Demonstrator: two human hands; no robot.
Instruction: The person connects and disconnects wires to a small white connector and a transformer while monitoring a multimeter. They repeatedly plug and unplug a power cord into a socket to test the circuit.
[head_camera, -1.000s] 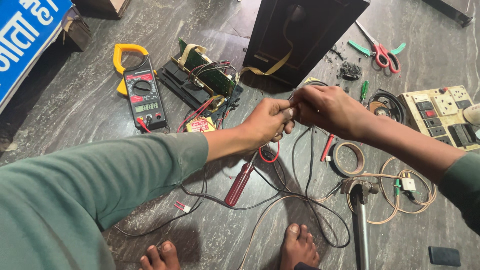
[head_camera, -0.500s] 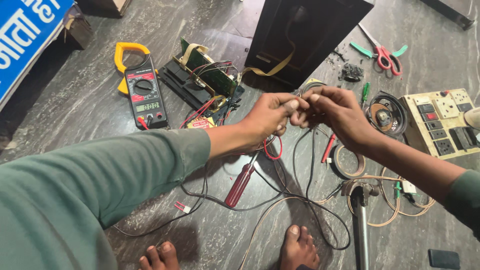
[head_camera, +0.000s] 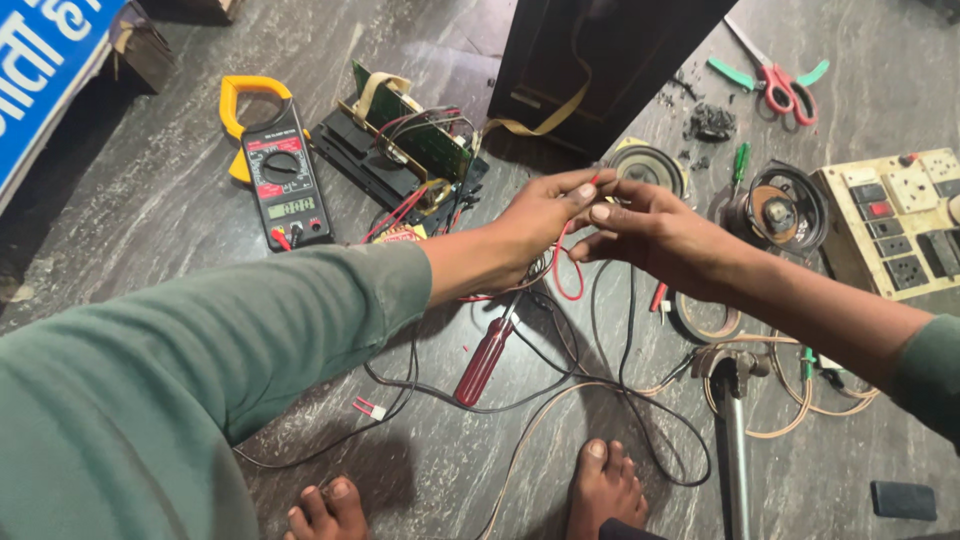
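Where the two hands meet above the middle of the floor, a thin red wire (head_camera: 572, 262) is pinched between the fingers (head_camera: 580, 190) of the left hand (head_camera: 540, 222), its tip showing just past the thumb and forefinger and its loop hanging below the palm. The right hand (head_camera: 655, 235) is brought up against the left, fingertips touching, with thumb and forefinger closed on the same wire end; how much of the wire lies inside that grip cannot be told. Directly beneath the hands, a red-handled screwdriver (head_camera: 487, 358) is laid among black cables (head_camera: 560, 385) on the floor. Toward the far left edge a yellow clamp meter (head_camera: 282, 185) is placed beside a green circuit board (head_camera: 420, 135). At the right edge a cream switchboard (head_camera: 895, 225) is seen, with a speaker driver (head_camera: 778, 208) just beside it.
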